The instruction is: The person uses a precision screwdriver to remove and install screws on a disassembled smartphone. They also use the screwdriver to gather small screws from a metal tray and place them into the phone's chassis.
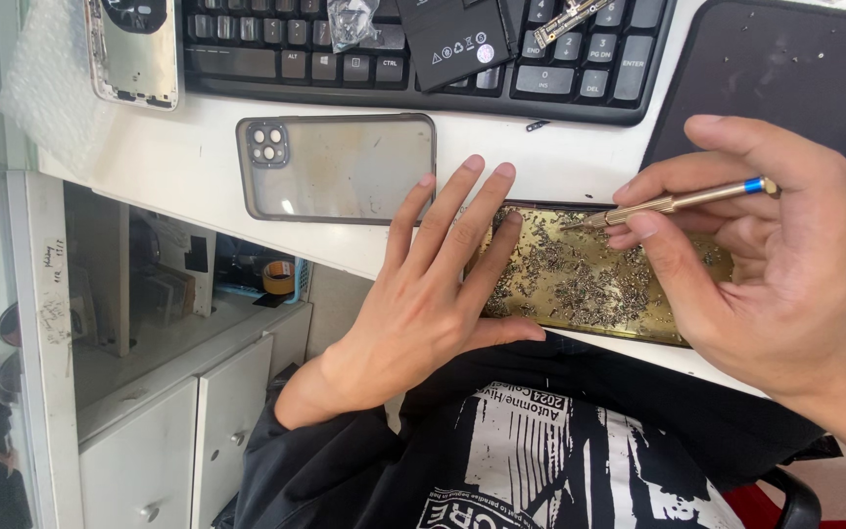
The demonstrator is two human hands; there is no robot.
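My right hand [766, 264] grips a slim gold screwdriver [678, 202] with a blue band near its end, its tip pointing left over a gold tray [589, 279] strewn with several tiny screws. My left hand [433, 284] lies flat with fingers spread, its fingertips resting on the tray's left end and the white desk edge. A clear phone case [340, 168] with a dark rim and camera cut-out lies just left of my left fingers.
A black keyboard [423, 49] runs along the back, with a black phone battery [457, 39], a small plastic bag and a thin circuit strip on it. A phone housing [134, 49] lies far left. A dark mat [775, 69] sits at right. White cabinets [149, 441] stand below.
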